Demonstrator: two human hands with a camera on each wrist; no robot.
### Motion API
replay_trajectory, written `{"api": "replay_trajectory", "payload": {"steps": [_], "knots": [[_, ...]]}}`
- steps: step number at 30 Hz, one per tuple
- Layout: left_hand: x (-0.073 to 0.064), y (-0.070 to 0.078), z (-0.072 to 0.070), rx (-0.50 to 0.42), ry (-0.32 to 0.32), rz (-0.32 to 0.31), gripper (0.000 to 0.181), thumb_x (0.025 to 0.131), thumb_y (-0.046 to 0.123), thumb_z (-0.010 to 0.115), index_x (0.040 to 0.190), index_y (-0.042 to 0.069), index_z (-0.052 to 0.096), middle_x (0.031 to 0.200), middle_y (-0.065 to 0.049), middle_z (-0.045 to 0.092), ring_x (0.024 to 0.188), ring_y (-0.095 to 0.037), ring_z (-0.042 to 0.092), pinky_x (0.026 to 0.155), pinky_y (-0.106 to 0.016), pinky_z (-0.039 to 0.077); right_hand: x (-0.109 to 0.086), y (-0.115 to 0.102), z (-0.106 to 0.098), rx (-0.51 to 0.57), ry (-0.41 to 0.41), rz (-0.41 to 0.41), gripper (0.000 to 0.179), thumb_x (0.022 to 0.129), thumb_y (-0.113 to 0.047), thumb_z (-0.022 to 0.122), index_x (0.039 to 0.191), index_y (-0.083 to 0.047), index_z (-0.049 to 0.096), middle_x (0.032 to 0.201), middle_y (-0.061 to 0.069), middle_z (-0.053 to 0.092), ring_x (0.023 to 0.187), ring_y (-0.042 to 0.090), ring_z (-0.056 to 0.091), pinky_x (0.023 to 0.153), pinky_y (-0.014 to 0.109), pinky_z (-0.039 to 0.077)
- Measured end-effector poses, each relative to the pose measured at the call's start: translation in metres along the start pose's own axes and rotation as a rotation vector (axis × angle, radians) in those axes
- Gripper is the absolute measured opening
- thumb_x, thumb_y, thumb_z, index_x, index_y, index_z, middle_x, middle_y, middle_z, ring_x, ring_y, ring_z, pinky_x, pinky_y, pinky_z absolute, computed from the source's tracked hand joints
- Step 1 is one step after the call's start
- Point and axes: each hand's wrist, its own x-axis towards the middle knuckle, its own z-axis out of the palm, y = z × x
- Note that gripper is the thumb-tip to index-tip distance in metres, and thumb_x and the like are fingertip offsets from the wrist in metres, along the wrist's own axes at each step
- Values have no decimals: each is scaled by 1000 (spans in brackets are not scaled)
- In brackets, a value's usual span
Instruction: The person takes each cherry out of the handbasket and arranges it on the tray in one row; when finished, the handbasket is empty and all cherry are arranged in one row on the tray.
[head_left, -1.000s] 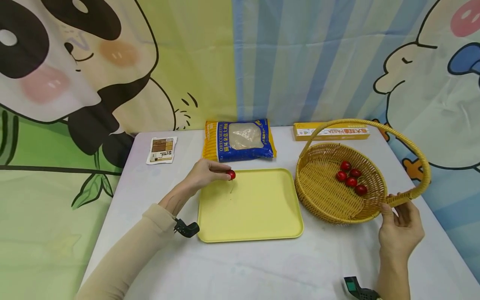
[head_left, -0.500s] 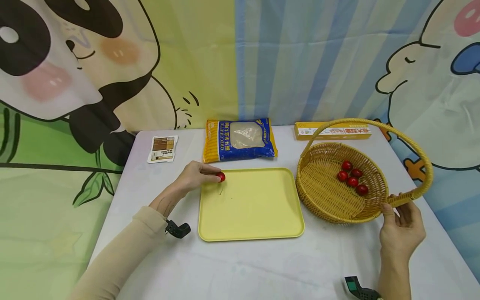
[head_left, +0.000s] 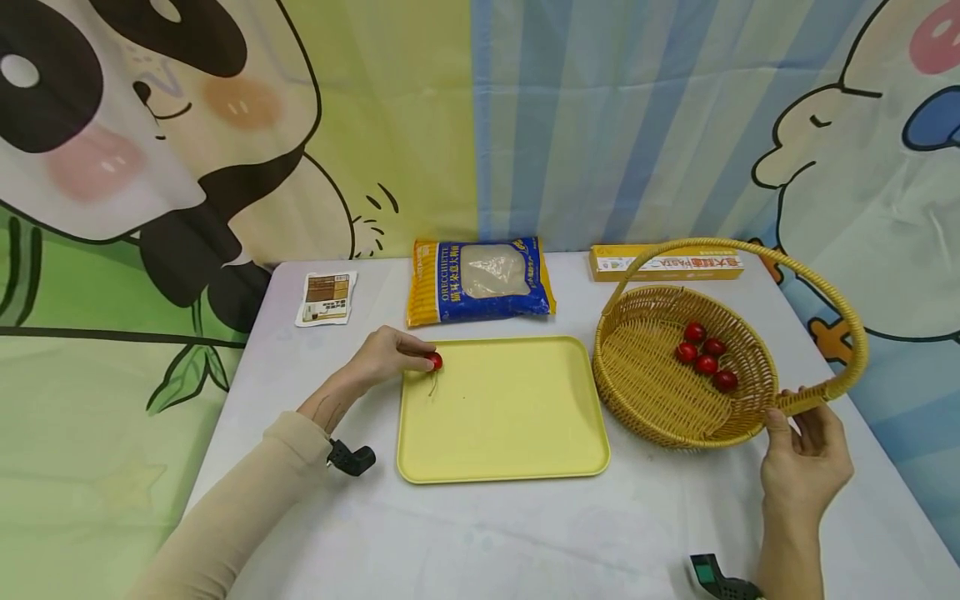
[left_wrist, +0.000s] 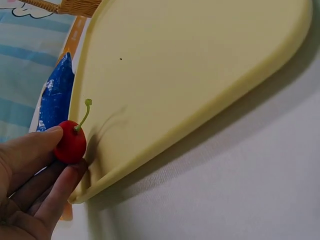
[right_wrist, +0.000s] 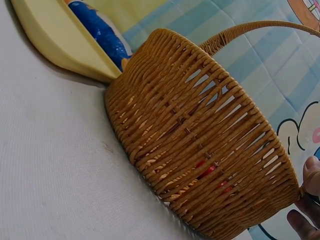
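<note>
Between thumb and fingers, my left hand pinches a red cherry over the far left corner of the yellow tray. In the left wrist view the cherry has a green stem pointing up, and its shadow falls on the tray. My right hand grips the rim of the wicker basket where the handle joins, at its near right side. Several red cherries lie together inside the basket. Through the weave in the right wrist view, bits of red show in the basket.
Behind the tray lies a blue and yellow bag of orecchiette. A yellow pasta box is behind the basket, whose tall handle arches above it. At the back left lies a small white packet. A printed curtain hangs behind the table.
My left hand has moved left and slightly nearer with the cherry, towards the tray's far left corner. My right hand stays on the basket, which has not visibly moved.
</note>
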Motion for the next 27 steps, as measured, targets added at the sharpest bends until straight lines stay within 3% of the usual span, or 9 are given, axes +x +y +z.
{"api": "replay_trajectory", "payload": {"steps": [6,27], "knots": [[2,0,2,89,6,52,34,92,20,82,125,11,78,122,-8,77,123,-28,66,109,-47,51,0,1,0,-1,2,-12,49,98,-10,70,145,-22,61,140,-1,65,129,10,61,102,10,47],[-2,9,4,197,30,162,36,94,20,80,126,5,76,117,-8,79,112,-23,70,99,-43,57,0,3,0,-80,-6,-77,51,99,-10,68,148,-21,60,140,-5,64,129,9,61,102,11,48]]}}
